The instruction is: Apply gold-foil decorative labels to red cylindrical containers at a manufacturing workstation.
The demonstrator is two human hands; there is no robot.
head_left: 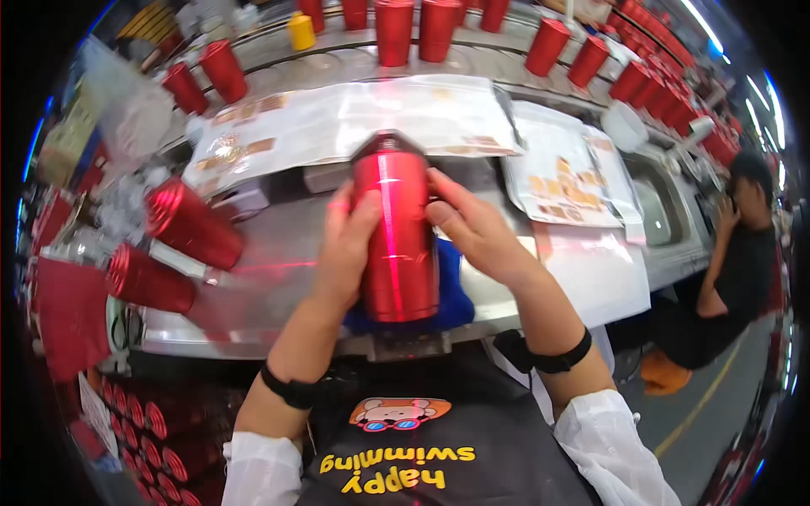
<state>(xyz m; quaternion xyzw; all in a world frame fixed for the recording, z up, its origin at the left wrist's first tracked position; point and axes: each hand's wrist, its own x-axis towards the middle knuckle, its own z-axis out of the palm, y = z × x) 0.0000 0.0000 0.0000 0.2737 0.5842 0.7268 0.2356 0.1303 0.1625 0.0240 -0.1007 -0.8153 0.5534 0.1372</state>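
Note:
A shiny red metal tumbler (398, 244) is held between my two hands over the steel workbench, its dark end pointing away from me. My left hand (344, 240) wraps its left side, with the thumb along the surface. On its right side, the fingers and thumb of my right hand (472, 221) press against the upper part. A blue cloth (456, 291) lies beneath it at the bench's front edge. To the left, two more red tumblers, the farther one (194, 223) and the nearer one (150, 278), lean or lie on the bench.
Printed sheets (337, 122) cover a raised shelf ahead. Behind it, a conveyor (337, 61) carries several red tumblers and a yellow one (300, 31). A sink (658, 202) is at right, near a seated person (734, 253) in dark clothes. More red tumblers (156, 422) are stacked at lower left.

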